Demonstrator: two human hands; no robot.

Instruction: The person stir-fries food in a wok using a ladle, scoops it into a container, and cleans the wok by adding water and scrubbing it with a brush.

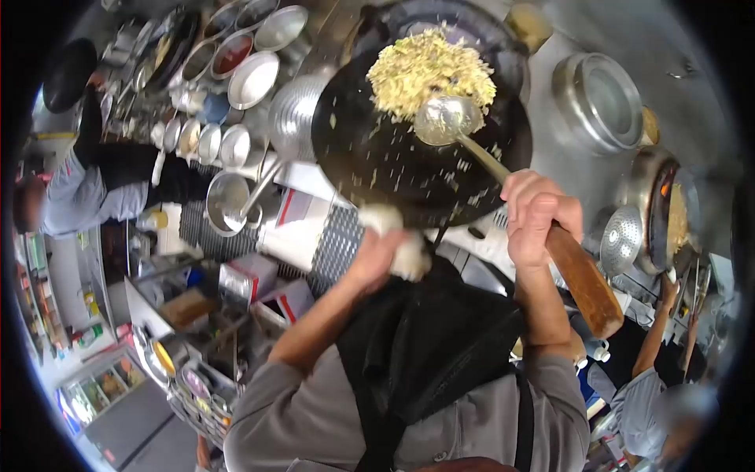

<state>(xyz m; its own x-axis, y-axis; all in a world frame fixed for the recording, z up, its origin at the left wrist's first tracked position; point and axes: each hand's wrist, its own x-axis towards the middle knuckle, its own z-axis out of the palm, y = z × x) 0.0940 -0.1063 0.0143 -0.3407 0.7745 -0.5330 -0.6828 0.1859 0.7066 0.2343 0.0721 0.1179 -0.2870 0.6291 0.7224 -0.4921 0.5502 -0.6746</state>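
Note:
My right hand is wrapped round the wooden-handled ladle, whose metal bowl touches the near edge of a heap of fried rice. The rice lies at the far side of a large black wok, and loose grains are scattered over the bare metal nearer me. At the wok's near rim, my left hand is closed on a pale folded cloth. The cloth and hand are slightly blurred. Whether the wok's handle is under the cloth is hidden.
Left of the wok are a metal strainer, a pot and several seasoning bowls. To the right stand a round metal pot, a perforated skimmer and another wok. Co-workers stand left and lower right.

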